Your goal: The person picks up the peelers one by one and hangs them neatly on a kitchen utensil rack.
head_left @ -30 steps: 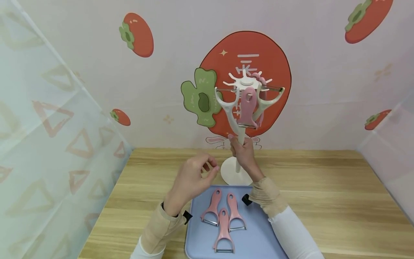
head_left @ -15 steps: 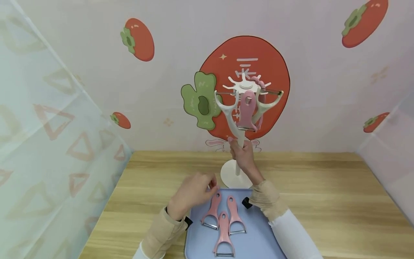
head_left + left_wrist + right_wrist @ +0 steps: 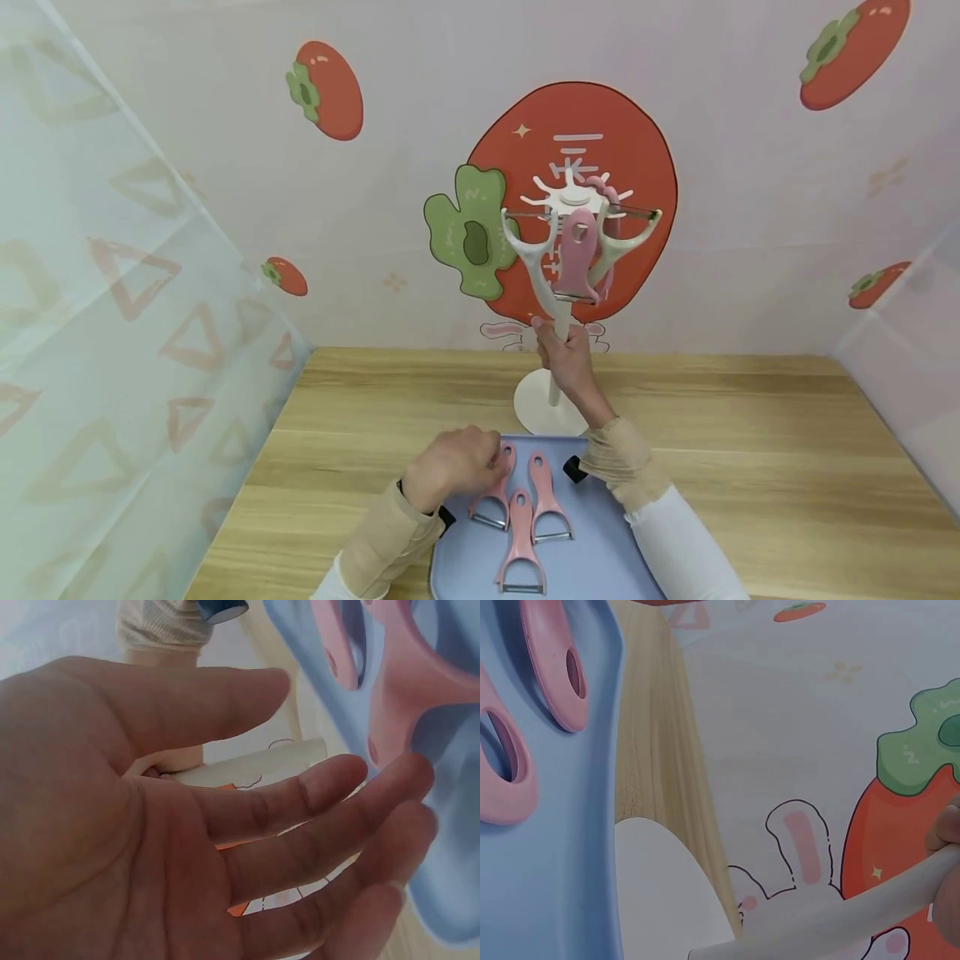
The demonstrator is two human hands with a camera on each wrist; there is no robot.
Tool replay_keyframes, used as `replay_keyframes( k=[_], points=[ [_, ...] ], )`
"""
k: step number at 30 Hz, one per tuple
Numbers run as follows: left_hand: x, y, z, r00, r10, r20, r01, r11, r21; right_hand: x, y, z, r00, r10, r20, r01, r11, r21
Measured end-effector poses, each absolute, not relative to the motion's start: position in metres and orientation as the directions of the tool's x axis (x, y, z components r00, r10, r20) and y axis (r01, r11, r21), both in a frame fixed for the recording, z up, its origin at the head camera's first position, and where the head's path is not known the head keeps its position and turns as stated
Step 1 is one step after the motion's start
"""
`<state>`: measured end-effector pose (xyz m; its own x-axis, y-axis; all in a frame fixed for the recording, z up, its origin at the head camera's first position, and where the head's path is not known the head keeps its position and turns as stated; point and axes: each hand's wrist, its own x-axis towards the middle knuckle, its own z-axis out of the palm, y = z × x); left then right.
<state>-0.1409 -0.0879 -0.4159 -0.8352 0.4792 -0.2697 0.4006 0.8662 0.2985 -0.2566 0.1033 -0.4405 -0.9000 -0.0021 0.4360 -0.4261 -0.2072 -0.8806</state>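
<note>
Three pink peelers lie on a blue tray [image 3: 600, 554]: a left one [image 3: 497, 492], a right one [image 3: 542, 482] and a front one [image 3: 521, 533]. My left hand [image 3: 457, 465] is over the left peeler's handle end. In the left wrist view its thumb stands apart from the loosely bent fingers, whose fingertips [image 3: 409, 776] overlap a pink peeler [image 3: 401, 682]. My right hand [image 3: 567, 362] grips the white pole [image 3: 840, 919] of a rack. From the rack's spoked top [image 3: 573, 197] hang two white peelers [image 3: 534, 258] and a pink peeler [image 3: 577, 250], with another pink item partly hidden behind.
The rack's round white base [image 3: 534, 404] stands on the wooden table [image 3: 360, 442], just behind the tray. A patterned cloth wall [image 3: 390, 200] rises at the table's back edge, and more cloth closes off both sides.
My left hand has come down from above the tray's back left corner to the left peeler's handle. My right hand keeps its grip on the pole.
</note>
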Motion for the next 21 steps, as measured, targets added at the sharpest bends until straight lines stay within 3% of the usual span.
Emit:
replay_keyframes(
  k=[10,21],
  points=[
    [-0.136,-0.079,-0.422,-0.851,0.408,-0.332,0.345,0.909,0.232,-0.258,0.105,-0.442,-0.905,-0.014,0.426,-0.417,-0.177,-0.892],
    [-0.132,-0.073,-0.428,-0.881,0.365,-0.3,0.327,0.93,0.169,-0.258,0.103,-0.443,-0.897,0.004,0.442,-0.433,-0.204,-0.878]
  ],
)
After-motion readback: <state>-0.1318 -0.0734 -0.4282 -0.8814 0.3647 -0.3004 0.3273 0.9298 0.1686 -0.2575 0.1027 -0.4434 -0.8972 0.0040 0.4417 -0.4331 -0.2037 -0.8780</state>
